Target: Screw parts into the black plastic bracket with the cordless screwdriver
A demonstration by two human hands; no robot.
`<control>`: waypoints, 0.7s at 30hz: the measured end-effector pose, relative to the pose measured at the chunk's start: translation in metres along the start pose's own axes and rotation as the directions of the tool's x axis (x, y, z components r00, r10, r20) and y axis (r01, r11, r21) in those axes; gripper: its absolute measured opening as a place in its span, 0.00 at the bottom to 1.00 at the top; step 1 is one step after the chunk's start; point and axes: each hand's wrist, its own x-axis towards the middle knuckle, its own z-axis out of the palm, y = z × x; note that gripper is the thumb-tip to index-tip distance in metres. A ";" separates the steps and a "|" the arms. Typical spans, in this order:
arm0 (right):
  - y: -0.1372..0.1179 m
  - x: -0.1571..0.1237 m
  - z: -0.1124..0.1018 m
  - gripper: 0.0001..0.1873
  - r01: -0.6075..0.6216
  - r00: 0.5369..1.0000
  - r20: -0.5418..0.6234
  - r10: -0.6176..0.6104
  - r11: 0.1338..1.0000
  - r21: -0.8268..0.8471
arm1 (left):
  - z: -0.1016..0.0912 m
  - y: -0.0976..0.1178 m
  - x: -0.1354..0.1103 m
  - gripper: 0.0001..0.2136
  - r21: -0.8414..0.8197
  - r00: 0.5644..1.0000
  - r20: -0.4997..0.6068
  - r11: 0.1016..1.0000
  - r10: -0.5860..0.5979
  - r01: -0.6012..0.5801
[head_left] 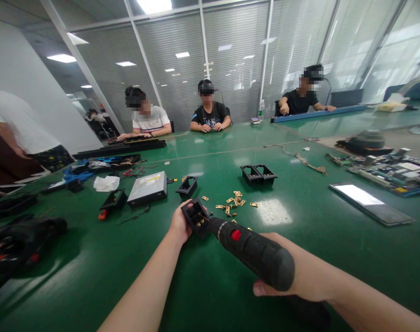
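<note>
My left hand [180, 224] is closed around a black plastic socket housing [195, 213], which is tilted with its open side toward me. Brass pieces [200, 223] show inside its cavity. In my right hand [265, 287] is a dark cordless screwdriver [254, 251] with a red switch. Its front end points left into the housing, and the tip is hidden at the housing's edge. Loose brass plates [236, 200] and small screws lie scattered on the green table [210, 295] just beyond the housing.
Other black housings [258, 174] stand farther back. A silver disc drive [147, 186] and white tissue [106, 183] lie left; a phone [370, 203] and circuit boards [398, 170] lie right. Several people sit across the table, and a person in white [26, 122] stands far left.
</note>
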 end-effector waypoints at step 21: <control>-0.017 0.002 -0.006 0.34 0.064 0.995 0.079 -0.063 0.998 0.001 | -0.002 0.002 0.001 0.12 -0.010 0.999 0.030 0.999 -0.031 0.032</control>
